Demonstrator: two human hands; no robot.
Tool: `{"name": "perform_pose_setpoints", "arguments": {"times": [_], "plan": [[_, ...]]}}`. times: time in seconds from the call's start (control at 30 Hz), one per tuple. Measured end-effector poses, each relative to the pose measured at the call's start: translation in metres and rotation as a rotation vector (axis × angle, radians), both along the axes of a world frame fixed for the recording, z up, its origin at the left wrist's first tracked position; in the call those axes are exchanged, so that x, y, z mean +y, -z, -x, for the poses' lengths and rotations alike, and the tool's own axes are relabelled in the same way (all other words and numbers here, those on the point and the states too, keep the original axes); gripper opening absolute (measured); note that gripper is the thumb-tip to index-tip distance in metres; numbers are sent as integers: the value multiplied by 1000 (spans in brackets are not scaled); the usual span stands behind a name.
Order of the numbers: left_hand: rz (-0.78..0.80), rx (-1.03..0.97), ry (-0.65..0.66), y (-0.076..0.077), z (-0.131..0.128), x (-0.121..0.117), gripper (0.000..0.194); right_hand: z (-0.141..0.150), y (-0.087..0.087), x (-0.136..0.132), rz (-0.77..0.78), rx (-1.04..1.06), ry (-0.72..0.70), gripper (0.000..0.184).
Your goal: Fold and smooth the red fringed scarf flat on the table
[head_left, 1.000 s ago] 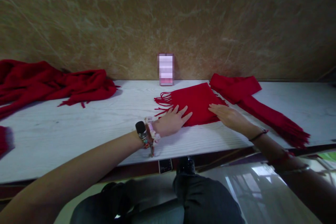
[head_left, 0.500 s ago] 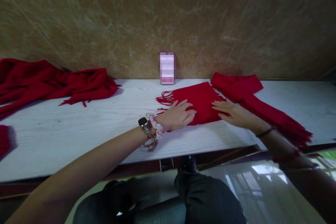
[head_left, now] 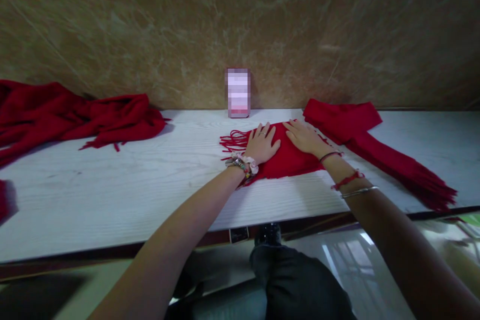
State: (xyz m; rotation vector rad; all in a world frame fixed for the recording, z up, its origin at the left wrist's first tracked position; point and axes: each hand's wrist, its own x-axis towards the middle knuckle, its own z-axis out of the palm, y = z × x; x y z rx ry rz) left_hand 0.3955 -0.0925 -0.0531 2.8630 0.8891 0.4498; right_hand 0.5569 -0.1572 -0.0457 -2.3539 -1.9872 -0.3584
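Observation:
A red fringed scarf [head_left: 290, 160] lies folded flat on the white wood-grain surface in front of me, its loose tassels pointing left. My left hand [head_left: 261, 144] rests on the scarf's left part, near the tassels, with fingers spread. Flat on its upper right part lies my right hand [head_left: 303, 136], fingers stretched toward the far edge. Both palms press on the cloth without gripping it. Just to the right, a second red scarf [head_left: 348, 127] is folded into a narrow strip with a bend, its fringe toward the front right.
A crumpled red scarf [head_left: 112, 117] lies at the left, by the marbled wall [head_left: 168, 35]. Against that wall leans a phone [head_left: 238, 92] with a blurred screen. Part of another red cloth [head_left: 3, 200] shows at the left edge. The white surface [head_left: 123, 195] ends just before my knees.
My left hand has moved farther up the scarf. My right hand has shifted left and away from me, from the scarf's right edge to its upper part.

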Motion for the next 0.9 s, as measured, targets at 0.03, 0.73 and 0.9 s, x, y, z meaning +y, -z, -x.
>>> {"name": "perform_pose_setpoints", "arguments": {"times": [0.03,0.73,0.9], "plan": [[2,-13,5,0,2,0,51,-7,2,-3,3,17,42,47],[115,-162,-171,-9,12,24,41,6,8,9,-95,97,-145,47],[197,-100,40,-36,-2,54,37,9,4,6,-110,117,-148,48]]}}
